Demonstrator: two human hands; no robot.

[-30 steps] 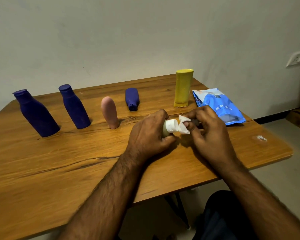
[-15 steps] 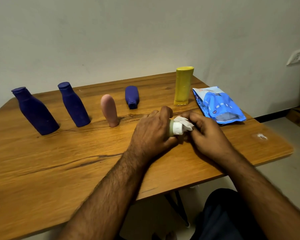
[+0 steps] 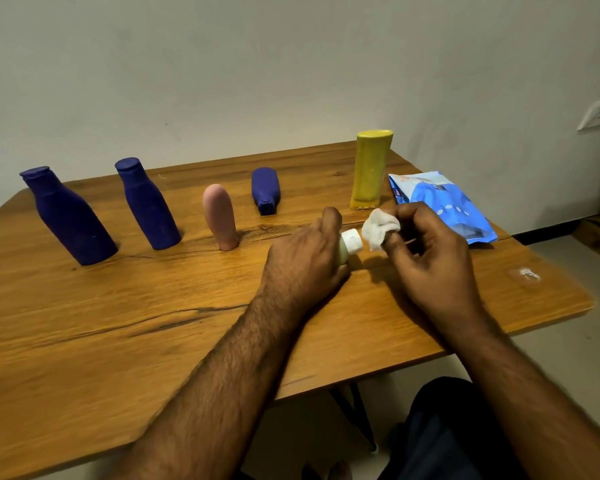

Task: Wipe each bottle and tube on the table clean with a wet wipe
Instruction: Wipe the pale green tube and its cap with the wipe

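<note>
Tube (image 3: 347, 244) lies sideways in the left hand (image 3: 303, 268), fingers curled round its body so the white cap is exposed. Right hand (image 3: 430, 259) pinches the bunched wipe (image 3: 380, 227) just beside the cap. Remaining bottles wait behind on the table (image 3: 118, 323).

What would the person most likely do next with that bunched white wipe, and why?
Probably bring the wet wipe back onto the white cap of the small bottle and rub it. The right hand pinches the wipe just beside the cap, apart from it, while the left hand grips the bottle with its cap pointing at the wipe. The other bottles stand untouched further back.
</note>
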